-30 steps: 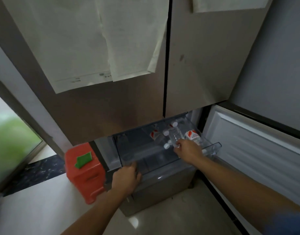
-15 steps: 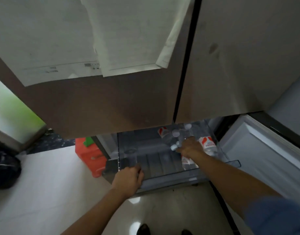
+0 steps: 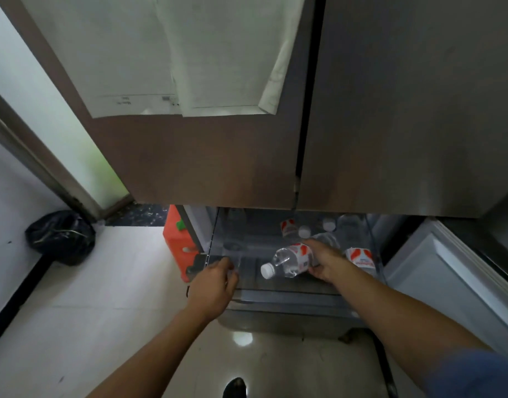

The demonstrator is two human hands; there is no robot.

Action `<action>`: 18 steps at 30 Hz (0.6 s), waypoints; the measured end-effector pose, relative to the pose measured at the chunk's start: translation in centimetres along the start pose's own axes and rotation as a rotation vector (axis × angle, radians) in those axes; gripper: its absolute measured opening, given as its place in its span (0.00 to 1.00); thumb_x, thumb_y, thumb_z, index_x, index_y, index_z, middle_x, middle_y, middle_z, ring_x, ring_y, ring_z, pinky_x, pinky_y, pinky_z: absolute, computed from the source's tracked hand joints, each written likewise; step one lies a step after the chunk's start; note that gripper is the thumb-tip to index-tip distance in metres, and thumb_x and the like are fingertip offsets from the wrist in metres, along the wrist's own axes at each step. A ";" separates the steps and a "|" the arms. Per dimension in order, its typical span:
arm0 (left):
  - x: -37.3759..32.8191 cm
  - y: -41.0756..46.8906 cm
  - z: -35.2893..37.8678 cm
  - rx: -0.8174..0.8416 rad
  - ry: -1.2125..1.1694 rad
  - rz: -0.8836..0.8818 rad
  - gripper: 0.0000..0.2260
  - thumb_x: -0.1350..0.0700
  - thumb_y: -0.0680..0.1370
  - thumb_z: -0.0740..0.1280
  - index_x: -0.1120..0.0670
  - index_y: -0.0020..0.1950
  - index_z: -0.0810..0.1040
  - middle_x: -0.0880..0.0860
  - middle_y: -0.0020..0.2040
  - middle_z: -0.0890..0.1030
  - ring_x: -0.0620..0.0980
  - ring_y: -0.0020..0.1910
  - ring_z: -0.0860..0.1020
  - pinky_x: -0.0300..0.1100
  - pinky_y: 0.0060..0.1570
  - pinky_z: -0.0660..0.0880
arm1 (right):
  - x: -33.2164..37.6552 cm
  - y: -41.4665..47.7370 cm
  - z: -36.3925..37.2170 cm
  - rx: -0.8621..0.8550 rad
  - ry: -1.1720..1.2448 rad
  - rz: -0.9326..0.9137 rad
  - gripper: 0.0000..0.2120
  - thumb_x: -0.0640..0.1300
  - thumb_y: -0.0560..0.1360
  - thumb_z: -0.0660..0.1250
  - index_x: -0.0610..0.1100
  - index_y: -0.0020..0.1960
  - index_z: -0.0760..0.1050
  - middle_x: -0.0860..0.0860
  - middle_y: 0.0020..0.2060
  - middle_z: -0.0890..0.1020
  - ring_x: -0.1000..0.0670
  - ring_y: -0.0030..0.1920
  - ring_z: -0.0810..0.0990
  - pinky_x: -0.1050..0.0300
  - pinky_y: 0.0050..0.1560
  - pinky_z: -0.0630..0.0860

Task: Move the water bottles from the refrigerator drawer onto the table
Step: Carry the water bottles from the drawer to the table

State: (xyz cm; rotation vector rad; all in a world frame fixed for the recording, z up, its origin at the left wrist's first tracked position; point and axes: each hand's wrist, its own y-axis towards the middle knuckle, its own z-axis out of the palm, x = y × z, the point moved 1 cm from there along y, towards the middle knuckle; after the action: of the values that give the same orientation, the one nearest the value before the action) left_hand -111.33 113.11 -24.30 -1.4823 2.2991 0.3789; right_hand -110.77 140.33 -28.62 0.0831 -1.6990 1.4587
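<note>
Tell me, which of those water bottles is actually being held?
The bottle with its white cap pointing left: the right hand grips it. No hand holds the other bottles.

Blue right sleeve [image 3: 474,374], dark shoe [image 3: 235,388].

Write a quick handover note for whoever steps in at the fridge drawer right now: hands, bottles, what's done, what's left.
Left hand: grips the front edge of the pulled-out clear drawer.
Right hand: holds one water bottle on its side just above the drawer, cap pointing left.
In the drawer: a bottle by the right wall and more bottles at the back.
Done: drawer open, one bottle in hand.
Left: carry this bottle to the table, which is not in view, then come back for the others. I cannot tell whether any bottle is on the table yet.
</note>
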 end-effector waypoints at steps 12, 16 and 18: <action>-7.0 2.4 1.5 -0.134 -0.338 -0.088 0.17 0.37 0.78 0.56 0.51 0.48 0.69 0.52 0.40 0.81 0.50 0.38 0.80 0.54 0.38 0.79 | 0.4 -4.4 0.2 0.234 0.059 0.152 0.17 0.56 0.73 0.71 0.43 0.51 0.77 0.43 0.40 0.84 0.45 0.39 0.83 0.60 0.30 0.77; -6.4 3.9 1.1 -0.229 -0.357 -0.141 0.20 0.36 0.75 0.53 0.53 0.45 0.69 0.55 0.38 0.80 0.56 0.37 0.80 0.56 0.37 0.79 | 2.0 -4.4 -4.2 0.076 -0.493 -0.094 0.20 0.56 0.74 0.70 0.39 0.54 0.76 0.43 0.42 0.84 0.47 0.37 0.84 0.57 0.31 0.78; -6.1 4.8 0.8 -0.234 -0.319 -0.136 0.17 0.40 0.78 0.56 0.54 0.45 0.70 0.55 0.38 0.80 0.56 0.37 0.80 0.56 0.38 0.79 | 3.2 -4.3 -6.6 -0.227 -0.858 -0.413 0.16 0.53 0.74 0.69 0.39 0.47 0.78 0.45 0.39 0.82 0.45 0.39 0.81 0.54 0.37 0.78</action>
State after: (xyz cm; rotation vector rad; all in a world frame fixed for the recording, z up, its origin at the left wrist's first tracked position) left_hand -113.30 120.32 -22.18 -1.5460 1.9442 0.8051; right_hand -106.66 145.92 -23.72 0.9905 -2.3173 0.9471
